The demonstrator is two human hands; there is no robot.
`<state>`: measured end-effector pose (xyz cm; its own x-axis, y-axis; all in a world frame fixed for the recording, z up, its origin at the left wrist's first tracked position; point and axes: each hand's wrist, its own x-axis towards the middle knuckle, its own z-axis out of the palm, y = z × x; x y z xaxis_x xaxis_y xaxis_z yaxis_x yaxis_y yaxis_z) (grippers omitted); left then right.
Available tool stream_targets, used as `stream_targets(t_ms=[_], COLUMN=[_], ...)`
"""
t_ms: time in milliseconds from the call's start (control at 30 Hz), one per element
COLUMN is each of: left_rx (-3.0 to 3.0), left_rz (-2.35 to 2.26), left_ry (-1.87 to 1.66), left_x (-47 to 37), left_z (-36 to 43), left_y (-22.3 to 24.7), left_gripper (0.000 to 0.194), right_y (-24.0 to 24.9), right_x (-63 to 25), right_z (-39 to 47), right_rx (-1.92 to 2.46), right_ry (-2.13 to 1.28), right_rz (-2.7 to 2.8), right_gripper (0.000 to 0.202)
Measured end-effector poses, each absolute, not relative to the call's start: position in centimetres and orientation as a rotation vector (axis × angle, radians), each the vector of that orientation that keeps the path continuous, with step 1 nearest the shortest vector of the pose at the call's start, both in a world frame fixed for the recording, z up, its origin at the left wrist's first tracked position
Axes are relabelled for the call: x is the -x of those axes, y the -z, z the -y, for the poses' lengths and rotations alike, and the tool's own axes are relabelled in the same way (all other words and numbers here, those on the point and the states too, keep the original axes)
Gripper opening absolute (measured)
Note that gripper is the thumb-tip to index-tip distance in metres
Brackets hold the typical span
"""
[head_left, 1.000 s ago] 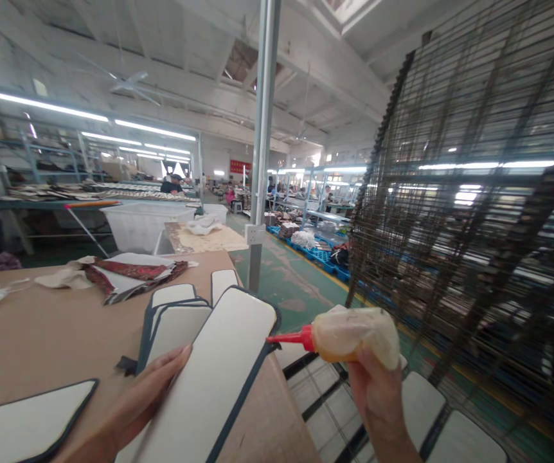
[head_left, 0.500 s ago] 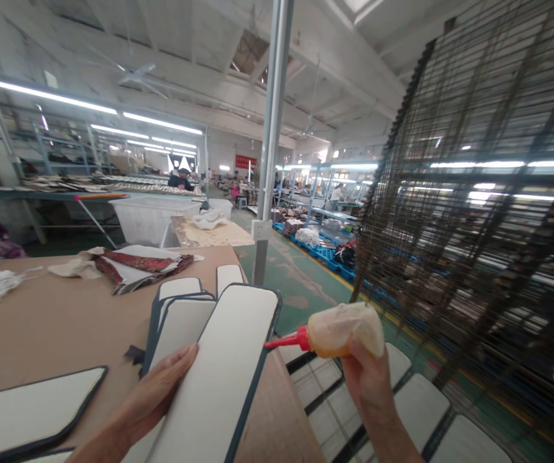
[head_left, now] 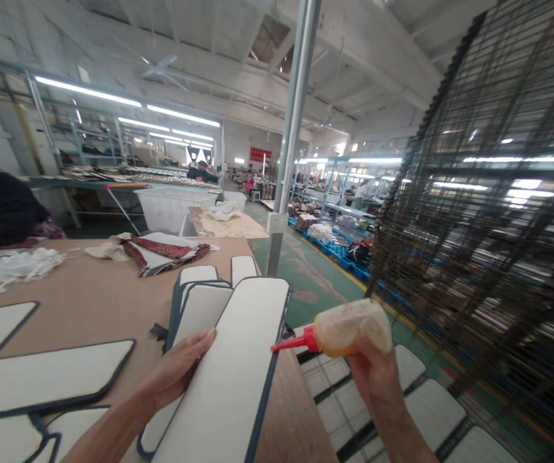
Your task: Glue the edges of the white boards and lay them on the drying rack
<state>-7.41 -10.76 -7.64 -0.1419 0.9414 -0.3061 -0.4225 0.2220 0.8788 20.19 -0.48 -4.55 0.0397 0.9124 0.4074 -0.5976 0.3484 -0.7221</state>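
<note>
A long white panel with a dark blue edge (head_left: 231,360) is tilted up over the table's right side. My left hand (head_left: 185,363) grips its left edge, thumb on the white face and the other fingers hidden beneath. In my right hand (head_left: 376,363) is a translucent squeeze bottle (head_left: 342,325), lying nearly level with yellowish liquid inside. Its red nozzle (head_left: 296,341) points left, and the tip is at the panel's right edge; whether it touches I cannot tell. Several similar panels (head_left: 204,305) lie stacked just behind my left hand.
More edged panels (head_left: 50,376) lie on the brown table (head_left: 127,308) at left. White strips (head_left: 24,267) and patterned fabric (head_left: 164,251) lie farther back. A wire rack (head_left: 479,212) rises at right, with panels on wires (head_left: 431,395) below. A person in dark clothing (head_left: 4,206) is at far left.
The view has swung left, so more of the left side shows. Along the panel's right edge, the nozzle tip has moved slightly toward me. Both hands keep their hold.
</note>
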Motion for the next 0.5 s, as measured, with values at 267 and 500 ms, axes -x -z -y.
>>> stream_targets(t_ms=[267, 500], left_rx=[-0.559, -0.571], left_rz=[-1.168, -1.179], left_ry=[-1.355, -1.367], left_x=[8.2, 8.5], left_z=[11.2, 11.1], left_y=[7.9, 7.8], left_gripper=[0.032, 0.032], right_y=[4.9, 4.6], right_x=[-20.1, -19.8], right_z=[1.0, 1.7], right_rx=[0.408, 0.430], right_ry=[-1.236, -1.289], right_rz=[1.001, 1.003], right_gripper=[0.034, 0.035])
